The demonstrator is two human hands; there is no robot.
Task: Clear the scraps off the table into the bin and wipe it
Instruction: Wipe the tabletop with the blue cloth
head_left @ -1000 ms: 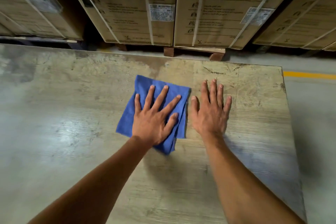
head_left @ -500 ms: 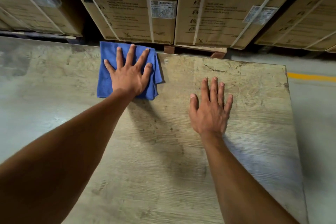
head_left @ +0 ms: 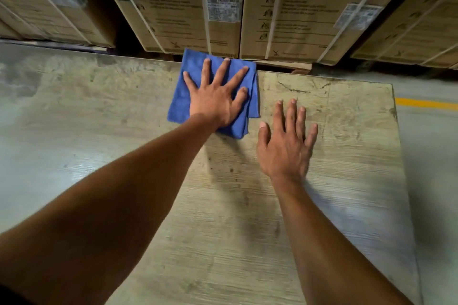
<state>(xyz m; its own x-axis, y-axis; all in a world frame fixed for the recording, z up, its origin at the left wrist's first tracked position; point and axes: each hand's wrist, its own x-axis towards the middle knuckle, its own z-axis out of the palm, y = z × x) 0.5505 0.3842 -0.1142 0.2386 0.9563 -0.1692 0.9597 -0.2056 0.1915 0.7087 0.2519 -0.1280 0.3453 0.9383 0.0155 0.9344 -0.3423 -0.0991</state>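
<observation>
Strapped cardboard boxes fill the background, tops cut off, small print blurred. The worn table runs out of frame left and below. A folded blue cloth lies at its far edge, partly hidden under the left hand, fingers splayed flat. The right hand rests flat beside it, fingers straight, slightly apart.

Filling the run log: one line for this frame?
phase: wiping | left hand: flat on blue cloth, far table edge | right hand: flat on table

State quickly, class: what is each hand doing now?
Left hand: open, pressing flat on the cloth.
Right hand: open, flat on the table.
</observation>
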